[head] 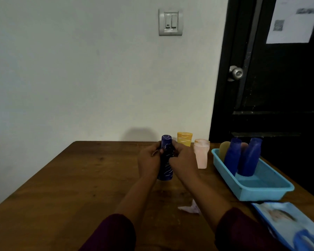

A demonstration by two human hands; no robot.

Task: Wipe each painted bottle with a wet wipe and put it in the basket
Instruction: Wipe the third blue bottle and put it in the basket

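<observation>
The basket (225, 166), a light blue tray, sits on the right side of the table (80, 178). To the left of the basket, both hands are wrapped round a dark bottle (166, 166) that is streaked with white paint. The bottle is upright, and I cannot tell whether its base touches the table. The left hand (149, 161) grips the bottle's far side from the basket, fingers curled round its upper half. The right hand (182, 160) grips the side nearer the basket, fingers also curled onto it. A small pale bit shows at the left fingers; what it is cannot be told.

Between the hands and the basket stands a pink bottle (201, 157), near the basket's left rim. A yellow bottle (184, 139) stands farther back, left of the basket, close to the wall (80, 78).

Inside the basket, at its far end, 2 blue bottles (233, 157) lean side by side, with a yellowish item (223, 149) against the rim behind them.

A crumpled wipe (189, 208) lies on the table in front of the basket and to its left, beside the right forearm. A pale blue pack (286, 220) lies just in front of the basket. A black door (270, 87) stands behind the basket.
</observation>
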